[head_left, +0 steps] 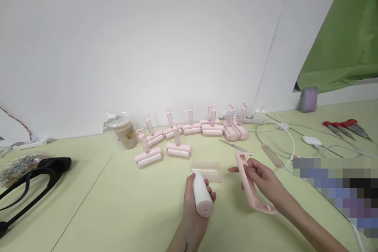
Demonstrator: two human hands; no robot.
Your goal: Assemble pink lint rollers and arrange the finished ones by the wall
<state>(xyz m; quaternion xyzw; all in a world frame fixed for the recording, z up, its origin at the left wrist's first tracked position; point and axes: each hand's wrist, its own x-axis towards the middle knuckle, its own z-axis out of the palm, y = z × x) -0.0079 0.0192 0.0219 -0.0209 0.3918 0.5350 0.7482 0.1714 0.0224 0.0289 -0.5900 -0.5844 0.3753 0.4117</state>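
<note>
The left hand [189, 201] is wrapping its fingers around a white cylindrical roller with a pink end cap [201, 191], its long axis pointing away from the person. The right hand [262, 177] is pinching a pale-pink, open plastic frame [250, 191] to the roller's right, the two lying apart and roughly parallel.

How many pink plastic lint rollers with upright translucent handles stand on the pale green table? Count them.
9: front-left roller, front-right roller; behind, left to right: first roller, second, third, fourth with fifth behind it, sixth, seventh. More may be hidden.
</note>
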